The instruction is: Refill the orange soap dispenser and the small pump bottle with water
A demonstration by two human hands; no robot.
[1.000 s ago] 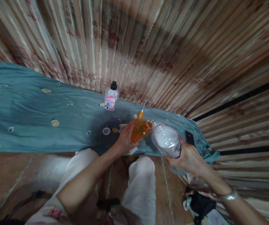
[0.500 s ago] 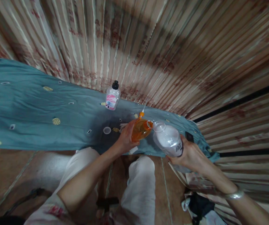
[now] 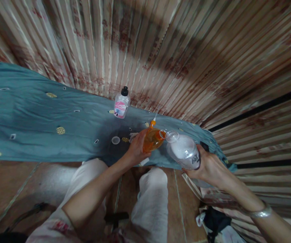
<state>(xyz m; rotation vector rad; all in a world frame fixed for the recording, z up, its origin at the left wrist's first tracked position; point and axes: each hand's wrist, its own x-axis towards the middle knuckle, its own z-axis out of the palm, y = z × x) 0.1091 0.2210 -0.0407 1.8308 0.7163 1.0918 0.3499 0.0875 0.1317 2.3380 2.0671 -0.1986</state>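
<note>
My left hand [image 3: 137,148] is wrapped round an orange see-through bottle [image 3: 152,140], whose open neck points right. In my right hand [image 3: 204,166] is a large clear bottle [image 3: 184,151] with white contents, tilted so that its mouth meets or nearly meets the orange bottle's neck. Whether the two mouths touch I cannot tell. Just behind the orange bottle is an orange pump top [image 3: 152,123] with a pale tube. A clear bottle with a black cap and pink label [image 3: 121,105] stands further back. Left of my left hand lies a small round clear lid [image 3: 115,140].
A teal patterned cloth [image 3: 33,118] covers the long surface, with a pleated curtain [image 3: 140,50] behind it. A dark object [image 3: 204,146] lies beyond my right hand. Dark and pale fabric [image 3: 216,221] sits low at the right, near my knees.
My right hand and the large clear bottle have shifted slightly to the right. The orange bottle and my left hand have barely moved.
</note>
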